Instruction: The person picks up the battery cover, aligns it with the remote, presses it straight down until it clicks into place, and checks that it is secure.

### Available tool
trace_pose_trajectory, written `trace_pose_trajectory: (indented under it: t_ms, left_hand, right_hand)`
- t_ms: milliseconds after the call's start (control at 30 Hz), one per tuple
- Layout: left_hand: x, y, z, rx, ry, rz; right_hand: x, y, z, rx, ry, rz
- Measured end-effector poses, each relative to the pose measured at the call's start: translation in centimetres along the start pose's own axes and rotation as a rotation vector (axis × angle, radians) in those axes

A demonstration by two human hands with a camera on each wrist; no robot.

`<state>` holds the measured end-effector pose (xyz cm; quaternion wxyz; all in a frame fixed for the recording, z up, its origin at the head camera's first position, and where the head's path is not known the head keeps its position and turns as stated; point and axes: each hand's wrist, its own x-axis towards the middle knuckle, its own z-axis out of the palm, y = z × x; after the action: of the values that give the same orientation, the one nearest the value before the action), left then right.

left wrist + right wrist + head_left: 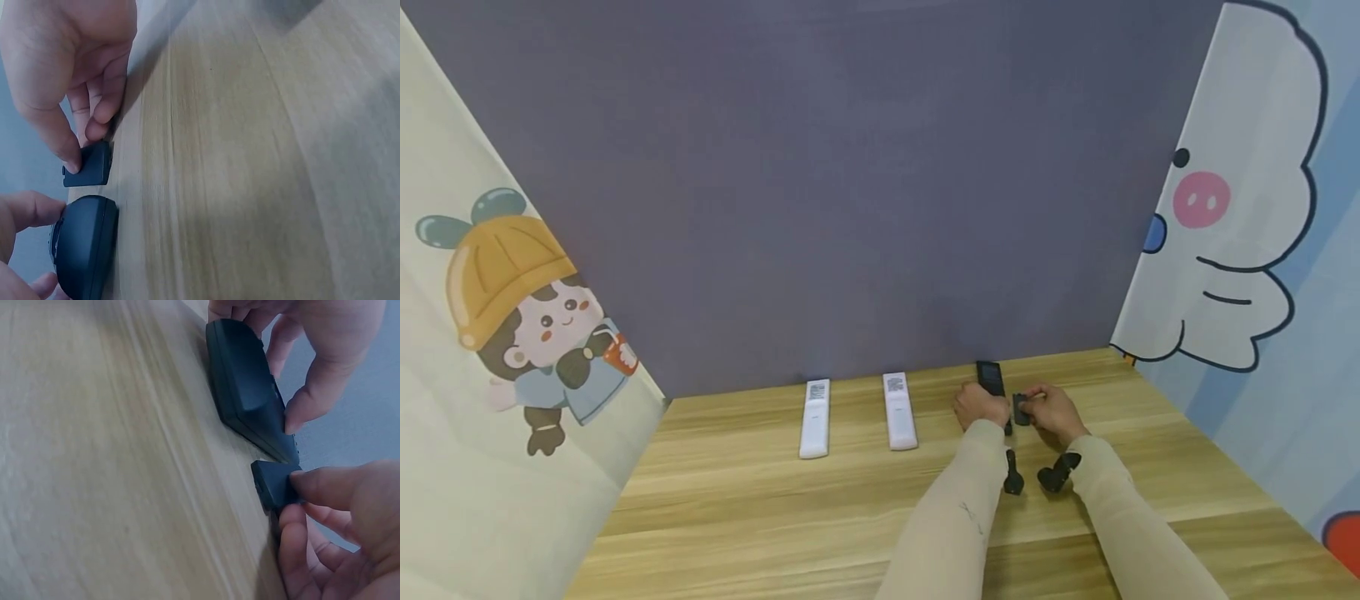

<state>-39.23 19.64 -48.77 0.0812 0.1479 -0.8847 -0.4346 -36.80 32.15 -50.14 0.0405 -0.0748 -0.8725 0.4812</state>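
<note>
My left hand (980, 407) grips a black remote control (990, 378) near the back edge of the table, with thumb and fingers on its sides. In the right wrist view the remote (240, 378) stands tilted on its long edge. Just to its right, my right hand (1054, 412) pinches a small black cover (1021, 410) between thumb and fingers. The left wrist view shows this cover (90, 165) close to the end of the remote (87, 244), low over the wood.
Two white remote controls (815, 419) (899, 412) lie lengthwise to the left on the wooden table (760, 517). A grey panel (850, 200) rises behind the table. Printed cloth walls (1240, 167) stand on both sides.
</note>
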Motion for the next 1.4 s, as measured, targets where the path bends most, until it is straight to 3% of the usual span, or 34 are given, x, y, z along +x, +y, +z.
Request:
trace_pose_trajectory:
  t_ms: [233,533,700,1067,1233,1400]
  left_hand:
    - [0.1,-0.2,-0.4,-0.067,-0.021,0.013]
    - [1.0,-0.8,-1.2,-0.083,-0.165,0.061]
    - [1.6,-1.0,-1.3,-0.109,-0.226,0.034]
    - [0.4,-0.5,-4.9,-0.138,-0.252,0.040]
    - [1.0,-1.1,-4.8,-0.148,-0.265,0.028]
    - [1.7,-1.7,-4.6,-0.254,-0.269,-0.032]
  right_hand:
    - [-0.1,-0.1,-0.1,0.019,0.001,0.007]
    - [0.0,-0.1,-0.3,0.026,0.000,0.011]
    - [-0.2,0.0,-0.2,0.028,-0.005,0.013]
    - [-0.4,0.0,-0.5,0.052,-0.007,0.002]
    - [-0.5,0.2,-0.5,0.114,-0.028,0.006]
    - [-0.4,0.3,-0.6,0.183,-0.040,0.014]
